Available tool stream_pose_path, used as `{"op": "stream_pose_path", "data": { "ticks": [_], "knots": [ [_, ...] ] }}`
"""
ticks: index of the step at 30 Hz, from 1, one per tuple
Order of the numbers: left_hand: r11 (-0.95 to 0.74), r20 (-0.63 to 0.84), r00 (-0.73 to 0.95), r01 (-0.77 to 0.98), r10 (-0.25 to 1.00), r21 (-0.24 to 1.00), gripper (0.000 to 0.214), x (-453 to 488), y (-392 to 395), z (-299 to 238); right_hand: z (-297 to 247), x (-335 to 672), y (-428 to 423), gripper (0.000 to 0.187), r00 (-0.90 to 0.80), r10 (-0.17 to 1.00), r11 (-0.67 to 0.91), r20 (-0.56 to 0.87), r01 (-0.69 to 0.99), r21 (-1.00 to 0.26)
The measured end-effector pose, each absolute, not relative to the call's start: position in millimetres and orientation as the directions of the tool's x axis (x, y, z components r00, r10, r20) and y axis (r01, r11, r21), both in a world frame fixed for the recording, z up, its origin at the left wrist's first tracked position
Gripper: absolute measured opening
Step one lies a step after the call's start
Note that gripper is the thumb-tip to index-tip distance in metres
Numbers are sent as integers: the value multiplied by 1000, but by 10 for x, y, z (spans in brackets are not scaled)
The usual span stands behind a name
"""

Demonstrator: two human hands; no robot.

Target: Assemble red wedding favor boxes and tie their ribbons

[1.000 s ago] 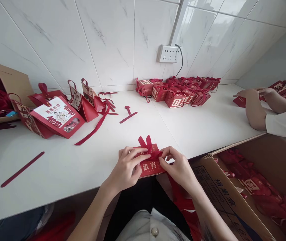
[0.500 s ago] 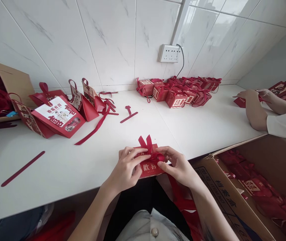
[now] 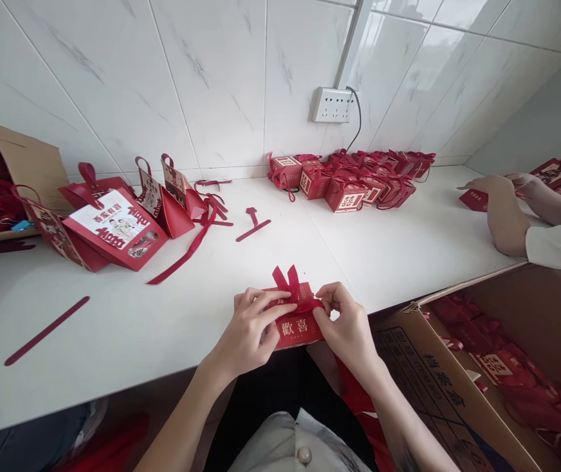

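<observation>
A small red gift box [image 3: 296, 326] with gold characters lies at the front edge of the white counter [image 3: 162, 308]. A red ribbon [image 3: 288, 280] crosses its top and its ends stick up behind. My left hand [image 3: 250, 330] holds the box's left side, fingers curled and pressing the ribbon. My right hand [image 3: 347, 324] pinches the ribbon at the box's right side, fingers closed.
Finished red boxes [image 3: 354, 177] are grouped at the back by a wall socket [image 3: 329, 105]. Red paper bags [image 3: 118, 219] and loose ribbon strips [image 3: 47, 330] lie left. Cardboard cartons of red goods stand at right [image 3: 462, 387] and far left [image 3: 19, 160]. Another person's hands [image 3: 504, 203] work at right.
My right hand's fingers have shifted on the ribbon, drawing in closer to the box's right edge. The left hand and box stay put.
</observation>
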State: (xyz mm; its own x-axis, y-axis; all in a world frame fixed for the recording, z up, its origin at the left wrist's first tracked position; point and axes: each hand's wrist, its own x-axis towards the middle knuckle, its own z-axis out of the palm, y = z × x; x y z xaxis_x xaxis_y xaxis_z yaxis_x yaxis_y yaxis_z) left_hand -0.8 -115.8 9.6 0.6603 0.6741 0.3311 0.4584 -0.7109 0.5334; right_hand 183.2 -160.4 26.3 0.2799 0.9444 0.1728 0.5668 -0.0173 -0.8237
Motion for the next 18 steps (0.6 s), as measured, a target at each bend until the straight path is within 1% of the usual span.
{"op": "stream_pose_path", "data": {
  "ticks": [4,6,7,10,13,18],
  "knots": [
    [-712,323,668,456,670,534,45,0,-1153,98,211,1792,-1588,8,286,932,-54,224,719,-693],
    [-710,323,666,459,673,534,45,-2,-1154,104,203,1794,-1589,11,262,938,-55,228,761,-647],
    [-710,323,664,463,674,531,45,-5,-1156,108,204,1802,-1592,14,248,944,-53,217,764,-643],
    [-711,322,662,474,676,519,45,-13,-1170,118,216,1856,-1602,21,182,977,-48,113,700,-713],
    [-705,309,661,490,684,513,46,-1,-1198,136,207,1942,-1594,19,80,997,-29,21,581,-813],
    [-657,290,607,561,740,503,44,81,-1286,195,97,2063,-1547,17,-44,999,4,-17,436,-900]
  ]
}}
